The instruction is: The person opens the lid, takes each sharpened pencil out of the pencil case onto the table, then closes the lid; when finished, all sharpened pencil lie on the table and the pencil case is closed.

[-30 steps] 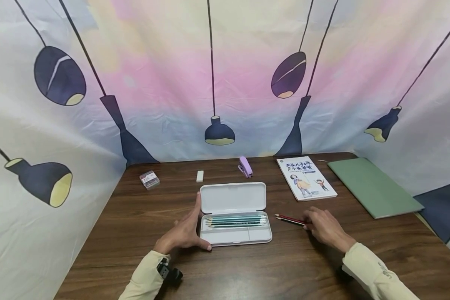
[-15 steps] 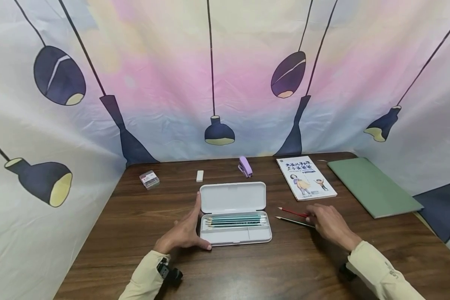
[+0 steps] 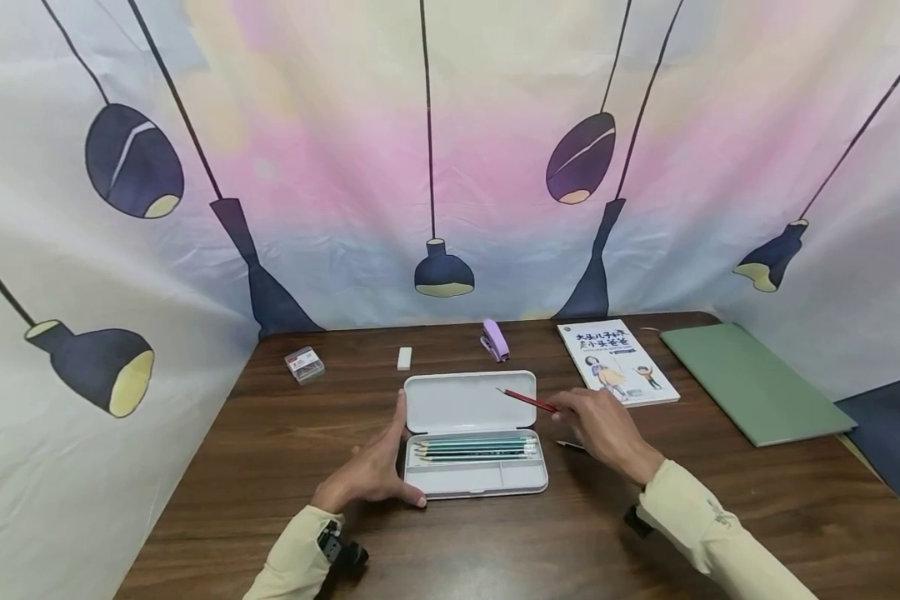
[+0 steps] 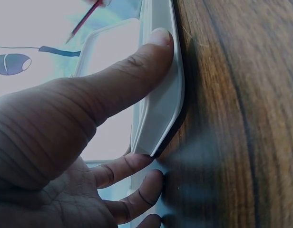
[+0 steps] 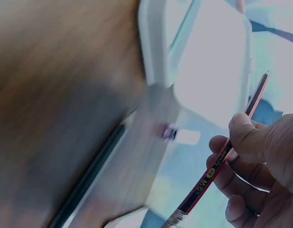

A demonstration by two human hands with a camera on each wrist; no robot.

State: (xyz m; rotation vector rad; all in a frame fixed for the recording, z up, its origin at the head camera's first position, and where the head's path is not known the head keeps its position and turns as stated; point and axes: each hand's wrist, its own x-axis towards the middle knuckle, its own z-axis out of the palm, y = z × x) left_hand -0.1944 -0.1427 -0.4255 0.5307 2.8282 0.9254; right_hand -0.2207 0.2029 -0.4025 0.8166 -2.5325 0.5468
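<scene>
Pencil time at the brown desk (image 3: 270,467). The right hand (image 3: 607,429) pinches a red pencil (image 3: 527,401) near its back end, with thumb and fingers (image 5: 241,137) curled round it. The pencil is up in the air, over the right corner of the open lid of the white pencil box (image 3: 474,433), and its sharp tip points away to the left.

The left hand (image 3: 371,471) lies against the left side of the box. Its fingers are straight, and the thumb (image 4: 137,76) presses flat on the lid's edge. It holds nothing.

The red pencil looks light, thin and stiff, so two fingers should be plenty. Its paint looks smooth, so it may slip if held loosely. The tip could snap if it bumps hard plastic. A hold closer to the middle would likely keep it steadier.

The box looks light and its plastic smooth, so it could slide on the desk if not kept in place.

Green pencils (image 3: 476,448) lie side by side in the long part of the box. One more dark pencil (image 3: 570,445) lies on the desk, just beside the right hand.
</scene>
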